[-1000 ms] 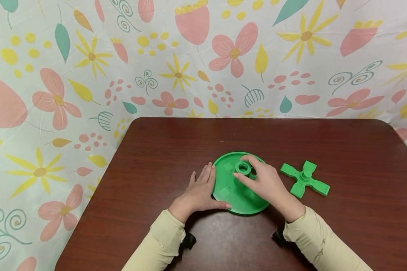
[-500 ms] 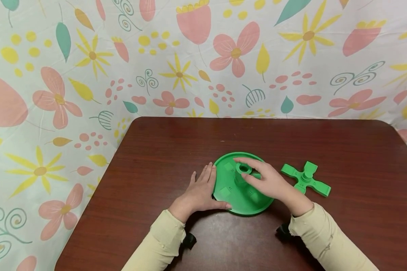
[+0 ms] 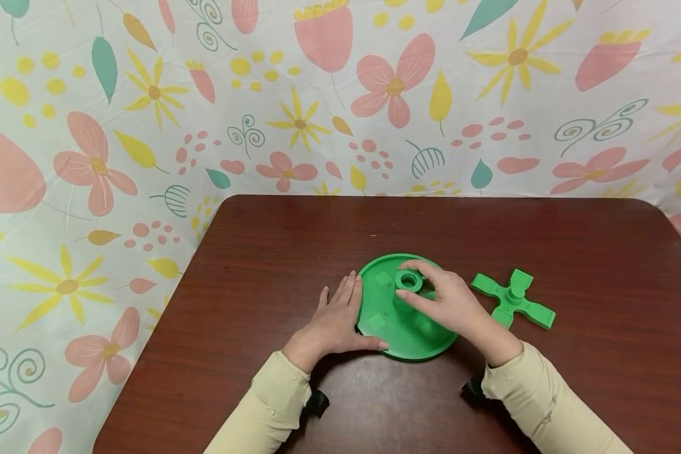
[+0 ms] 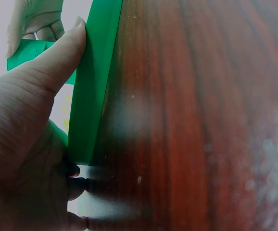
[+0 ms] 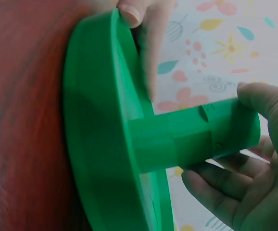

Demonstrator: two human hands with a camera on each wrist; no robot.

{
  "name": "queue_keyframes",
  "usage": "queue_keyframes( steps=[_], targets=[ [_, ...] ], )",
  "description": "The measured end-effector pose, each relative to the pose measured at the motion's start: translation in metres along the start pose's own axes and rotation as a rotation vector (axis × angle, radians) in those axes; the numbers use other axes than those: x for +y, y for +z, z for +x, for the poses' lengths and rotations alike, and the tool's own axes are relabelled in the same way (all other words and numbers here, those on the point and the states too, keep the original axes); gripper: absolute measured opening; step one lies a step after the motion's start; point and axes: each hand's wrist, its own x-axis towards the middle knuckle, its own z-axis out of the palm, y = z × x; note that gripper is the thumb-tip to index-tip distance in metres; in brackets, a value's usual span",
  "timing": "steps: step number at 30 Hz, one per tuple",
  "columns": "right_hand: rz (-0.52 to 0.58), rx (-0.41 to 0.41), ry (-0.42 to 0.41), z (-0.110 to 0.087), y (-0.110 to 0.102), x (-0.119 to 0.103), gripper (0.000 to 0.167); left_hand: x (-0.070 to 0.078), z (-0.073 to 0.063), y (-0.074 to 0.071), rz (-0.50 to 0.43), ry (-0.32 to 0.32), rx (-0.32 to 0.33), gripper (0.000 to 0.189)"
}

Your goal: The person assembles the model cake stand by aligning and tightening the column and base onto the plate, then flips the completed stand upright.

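A round green plastic tray-like base [image 3: 400, 343] with a raised rim lies on the table. From its middle rises a hollow green cylinder [image 3: 404, 299], upright, with small markings on its side in the right wrist view. My right hand [image 3: 451, 302] holds the cylinder near its top, thumb on the near side and fingers round the far side. My left hand [image 3: 335, 321] holds the base at its left rim; the thumb [image 4: 64, 55] lies over the near edge and the other fingers stretch along the left side.
A green cross-shaped piece [image 3: 515, 296] with several flat arms and a central peg lies on the brown wooden table [image 3: 284, 233], right of the base. A flower-printed cloth [image 3: 329, 113] hangs behind the table. Black straps [image 3: 316, 403] show at the wrists.
My right hand's fingers shift round the top of the cylinder, first leftward across it, then back to either side. The left hand and the base stay in place.
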Motion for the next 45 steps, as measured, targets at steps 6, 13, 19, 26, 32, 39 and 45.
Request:
queue_keyframes(
  steps=[6,13,19,26,32,39,45],
  targets=[
    [-0.070,0.109,0.019,-0.001,0.008,-0.004,0.041,0.000,0.001,0.000,-0.001,-0.004,0.002,0.129],
    [-0.168,0.166,0.025,-0.001,0.013,-0.006,0.042,0.000,0.001,0.000,0.005,-0.003,-0.002,0.128],
    [-0.141,0.124,0.029,-0.002,0.010,-0.005,0.047,0.000,0.001,0.001,-0.007,0.001,0.002,0.128],
    [-0.012,-0.032,-0.015,0.000,-0.004,-0.004,0.056,0.000,0.000,0.001,-0.015,0.004,0.008,0.129],
    [0.075,-0.124,-0.101,0.003,-0.009,0.001,0.046,0.000,0.001,0.002,-0.018,0.002,0.002,0.128],
    [0.082,-0.102,-0.053,0.002,-0.008,0.001,0.041,0.000,0.001,0.002,-0.010,0.005,0.004,0.129],
    [0.027,-0.054,0.010,0.000,-0.005,-0.004,0.041,-0.001,0.001,0.001,-0.011,0.001,0.001,0.128]
  ],
)
